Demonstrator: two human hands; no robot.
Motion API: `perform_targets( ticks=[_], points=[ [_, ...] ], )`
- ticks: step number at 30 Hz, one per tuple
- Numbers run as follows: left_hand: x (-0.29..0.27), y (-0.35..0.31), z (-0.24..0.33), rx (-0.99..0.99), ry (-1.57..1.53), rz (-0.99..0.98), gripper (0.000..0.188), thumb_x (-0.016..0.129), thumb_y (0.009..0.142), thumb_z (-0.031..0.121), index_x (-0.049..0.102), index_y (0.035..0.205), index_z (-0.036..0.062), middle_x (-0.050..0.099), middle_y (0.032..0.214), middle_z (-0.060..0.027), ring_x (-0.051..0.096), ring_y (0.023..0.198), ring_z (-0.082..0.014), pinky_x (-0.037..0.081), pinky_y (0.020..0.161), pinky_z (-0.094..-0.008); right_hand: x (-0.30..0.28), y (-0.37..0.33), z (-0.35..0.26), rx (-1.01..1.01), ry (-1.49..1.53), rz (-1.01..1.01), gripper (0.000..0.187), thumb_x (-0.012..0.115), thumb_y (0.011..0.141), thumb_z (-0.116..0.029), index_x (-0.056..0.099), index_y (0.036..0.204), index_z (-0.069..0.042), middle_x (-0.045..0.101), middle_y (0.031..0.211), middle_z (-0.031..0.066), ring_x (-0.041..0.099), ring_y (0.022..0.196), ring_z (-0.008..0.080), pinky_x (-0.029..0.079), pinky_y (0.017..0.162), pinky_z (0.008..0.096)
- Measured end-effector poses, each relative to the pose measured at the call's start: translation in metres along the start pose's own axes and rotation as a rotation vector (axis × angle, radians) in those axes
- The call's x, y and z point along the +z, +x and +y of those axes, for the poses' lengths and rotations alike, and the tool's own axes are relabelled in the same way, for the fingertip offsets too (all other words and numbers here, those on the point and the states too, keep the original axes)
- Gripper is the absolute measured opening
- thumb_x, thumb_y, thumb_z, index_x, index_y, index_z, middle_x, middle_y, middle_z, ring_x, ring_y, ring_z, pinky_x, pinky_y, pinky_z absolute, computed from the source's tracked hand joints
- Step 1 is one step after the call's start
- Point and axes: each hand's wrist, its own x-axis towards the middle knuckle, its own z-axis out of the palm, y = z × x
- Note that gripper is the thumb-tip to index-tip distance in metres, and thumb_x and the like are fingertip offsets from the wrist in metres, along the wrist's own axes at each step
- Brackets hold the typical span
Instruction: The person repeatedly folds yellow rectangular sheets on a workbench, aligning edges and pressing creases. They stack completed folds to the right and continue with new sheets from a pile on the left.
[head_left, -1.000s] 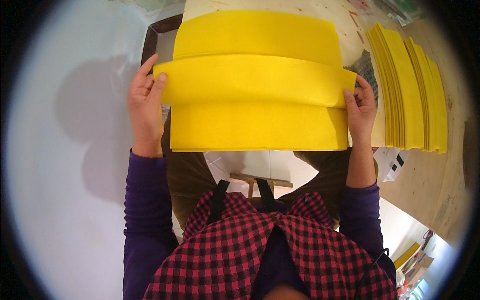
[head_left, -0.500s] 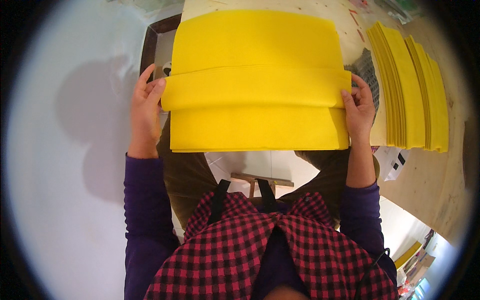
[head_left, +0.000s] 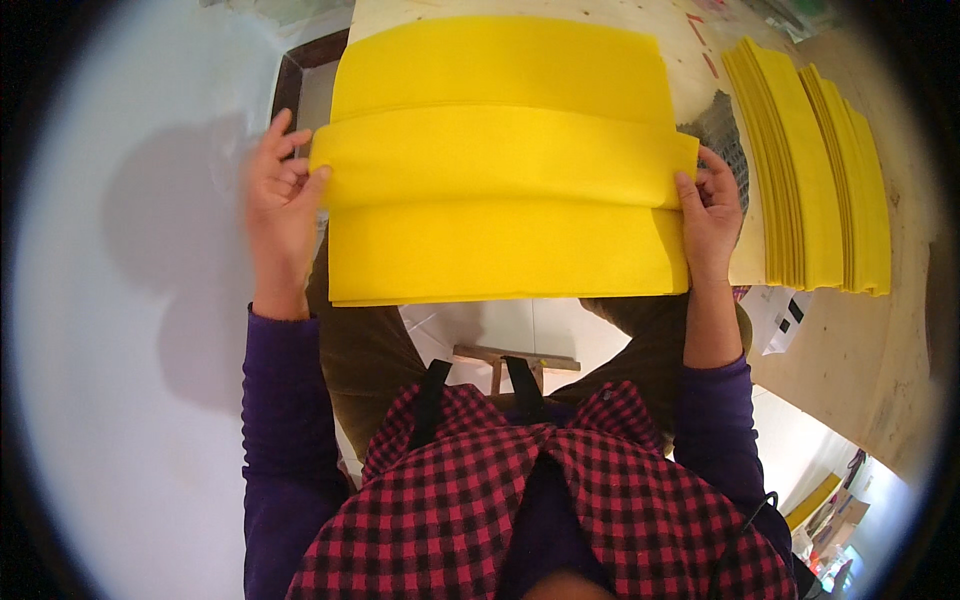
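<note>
Yellow cloth strip (head_left: 500, 155), pale wooden table (head_left: 850, 365), white wall (head_left: 100, 420), tiled floor (head_left: 530, 325)

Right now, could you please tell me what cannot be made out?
Head view, right hand: some fingertips hidden behind the long yellow fabric strip.
Head view, left hand: blurred; its grip is unclear.
Head view, grey mesh piece: partly hidden by the right hand.
Head view, multicoloured lower-right clutter: too small to identify.
</note>
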Motion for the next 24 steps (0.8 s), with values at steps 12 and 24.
perform_targets(
  ticks=[12, 24],
  points=[
    [0.008, -0.001, -0.013, -0.101, 0.251, 0.028, 0.063, 0.061, 0.080, -0.012, 0.044, 0.139, 0.0056, 0.050, 0.125, -0.0079, 0.052, 0.081, -0.0070, 0.046, 0.072, -0.0200, -0.002, 0.001, -0.001, 0.036, -0.086, -0.040, 0.037, 0.063, 0.087, -0.003, 0.054, 0.123, -0.004, 0.060, 0.083, -0.0017, 0.052, 0.071, 0.0055, 0.043, 0.066, 0.0211],
    [0.009, -0.004, -0.027, -0.058, 0.220, 0.048, 0.061, 0.061, 0.082, -0.011, 0.046, 0.138, 0.0061, 0.052, 0.126, -0.0077, 0.056, 0.082, -0.0090, 0.047, 0.073, -0.0213, -0.013, 0.011, -0.022, -0.141, -0.178, 0.050, 0.031, 0.066, 0.088, -0.013, 0.060, 0.118, -0.003, 0.061, 0.098, 0.0050, 0.055, 0.085, 0.0137, 0.046, 0.077, 0.0270]
  ],
)
